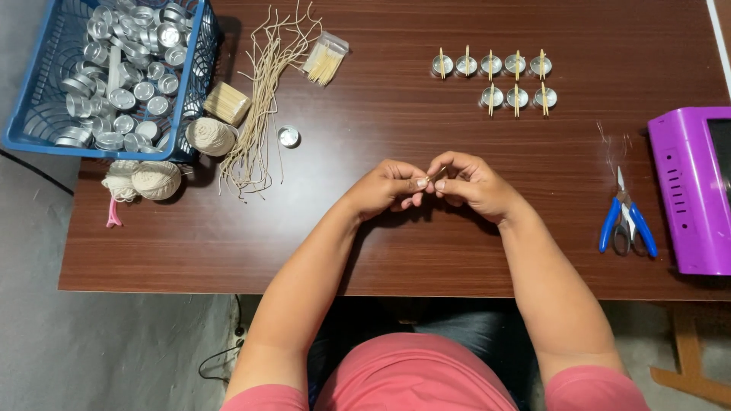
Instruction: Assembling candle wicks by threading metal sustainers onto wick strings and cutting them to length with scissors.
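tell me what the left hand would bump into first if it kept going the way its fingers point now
The left hand points right, so it would meet the right hand almost at once: their fingertips nearly touch around a thin stick.

Both forearms extend forward and converge at centre. Left hand (pixel 384 189) and right hand (pixel 474 183) meet fingertip to fingertip, fingers curled, thumbs and forefingers pinched together. Wrists bent slightly inward, knuckles up.
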